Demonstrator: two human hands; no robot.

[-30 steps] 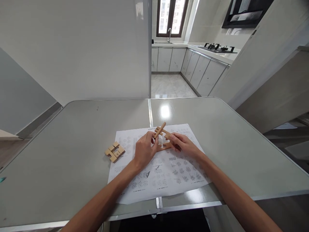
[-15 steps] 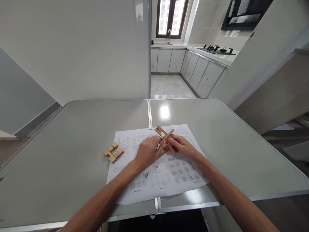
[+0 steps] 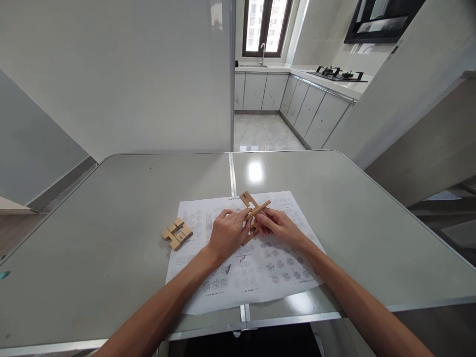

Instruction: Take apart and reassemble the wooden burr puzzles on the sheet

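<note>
Both my hands meet over a printed instruction sheet (image 3: 256, 267) on a grey table (image 3: 111, 208). My left hand (image 3: 226, 233) and my right hand (image 3: 277, 225) are closed on crossed wooden puzzle pieces (image 3: 253, 208). A thin stick lies across a flat notched piece, both raised just above the sheet. A small assembled group of pale wooden pieces (image 3: 177, 233) rests on the table at the sheet's left edge, about a hand's width left of my left hand.
The table has a metal seam (image 3: 233, 173) down its middle and a rounded far edge. A white wall panel (image 3: 148, 74) stands behind it. A kitchen with cabinets (image 3: 297, 104), a sink tap and a hob lies beyond on the right.
The thin stick has swung from pointing up-left of the flat piece to lying across it toward the right. My hands have drawn closer together. The pale pieces on the left have not moved.
</note>
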